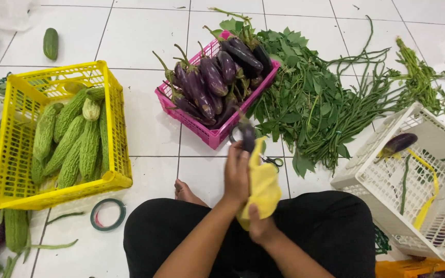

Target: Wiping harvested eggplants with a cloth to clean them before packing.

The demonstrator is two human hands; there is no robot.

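Note:
I sit cross-legged on a white tiled floor. My left hand (237,172) grips a dark purple eggplant (246,135) whose tip sticks up above my fingers. My right hand (259,226) holds a yellow cloth (262,186) pressed against the eggplant. Just beyond my hands stands a pink basket (209,135) heaped with several purple eggplants (213,77). Small scissors (273,162) lie on the floor beside the cloth.
A yellow crate (115,110) of bitter gourds (70,141) stands at the left, a roll of green tape (108,214) near my knee. Leafy greens (300,98) and long beans (359,100) lie at the back right. A white crate (366,172) at right holds one eggplant (398,142).

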